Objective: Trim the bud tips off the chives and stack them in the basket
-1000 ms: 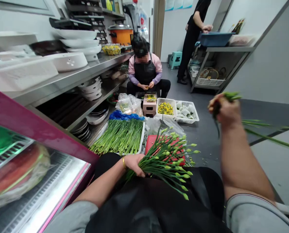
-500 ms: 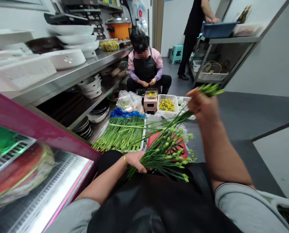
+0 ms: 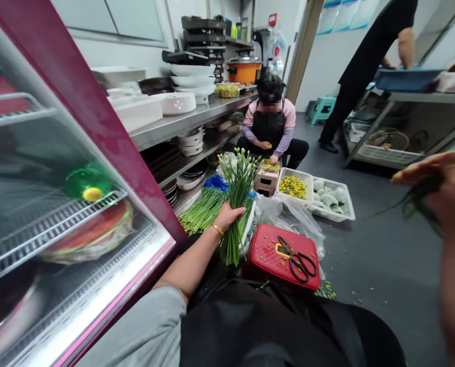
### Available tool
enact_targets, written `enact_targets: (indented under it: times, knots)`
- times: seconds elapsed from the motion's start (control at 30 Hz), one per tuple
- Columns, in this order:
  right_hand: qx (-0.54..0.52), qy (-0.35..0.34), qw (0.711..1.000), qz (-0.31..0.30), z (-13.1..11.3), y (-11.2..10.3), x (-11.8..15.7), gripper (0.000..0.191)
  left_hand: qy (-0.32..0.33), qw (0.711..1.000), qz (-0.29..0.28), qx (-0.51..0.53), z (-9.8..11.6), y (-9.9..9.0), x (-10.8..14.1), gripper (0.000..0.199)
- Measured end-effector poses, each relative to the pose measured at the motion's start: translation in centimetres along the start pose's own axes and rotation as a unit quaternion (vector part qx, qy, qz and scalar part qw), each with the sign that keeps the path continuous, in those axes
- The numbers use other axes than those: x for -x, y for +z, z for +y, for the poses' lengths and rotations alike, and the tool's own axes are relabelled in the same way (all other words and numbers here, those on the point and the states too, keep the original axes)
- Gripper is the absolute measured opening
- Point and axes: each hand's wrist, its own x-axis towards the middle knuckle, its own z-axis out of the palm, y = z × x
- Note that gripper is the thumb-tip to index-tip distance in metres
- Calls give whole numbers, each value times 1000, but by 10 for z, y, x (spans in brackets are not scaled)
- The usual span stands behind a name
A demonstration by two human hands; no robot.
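1. Left hand [image 3: 228, 217]: fingers wrap one upright bunch [image 3: 238, 191] of thin, budded stems, just left of the red box [image 3: 258, 250].
2. Right hand [image 3: 451, 191], blurred: fingers pressed together over dark greens [image 3: 422, 196].
3. Box lid: textured; bears one pair of metal scissors [image 3: 298, 259], two looped handles.
4. Two white, perforated baskets [image 3: 344, 216]: yellow flowers [image 3: 293, 187]; net-wrapped produce [image 3: 328, 199].

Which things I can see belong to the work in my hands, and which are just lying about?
In the work:
budded stems in left hand
blurred greens at right hand
laid-out stems
likely scissors on red box

Apparently just lying about:
cut watermelon
orange pot
teal stool
white bowls
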Motion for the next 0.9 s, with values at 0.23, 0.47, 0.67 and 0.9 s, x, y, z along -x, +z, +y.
enact_targets:
  times: [0.23, 0.47, 0.67, 0.9]
  knots:
    - [-50, 166, 985, -27, 26, 58, 42, 31, 12, 999, -20, -39, -10, 9, 7, 27]
    - [-110, 280, 933, -199, 33, 103, 87, 47, -6, 999, -42, -27, -15, 13, 8, 28]
    - [-162, 309, 915, -204, 32, 113, 93, 45, -94, 971, -175, 132, -12, 8, 9, 50]
    - [-139, 321, 909, -225, 41, 117, 95, 44, -174, 959, -198, 102, -18, 6, 0, 53]
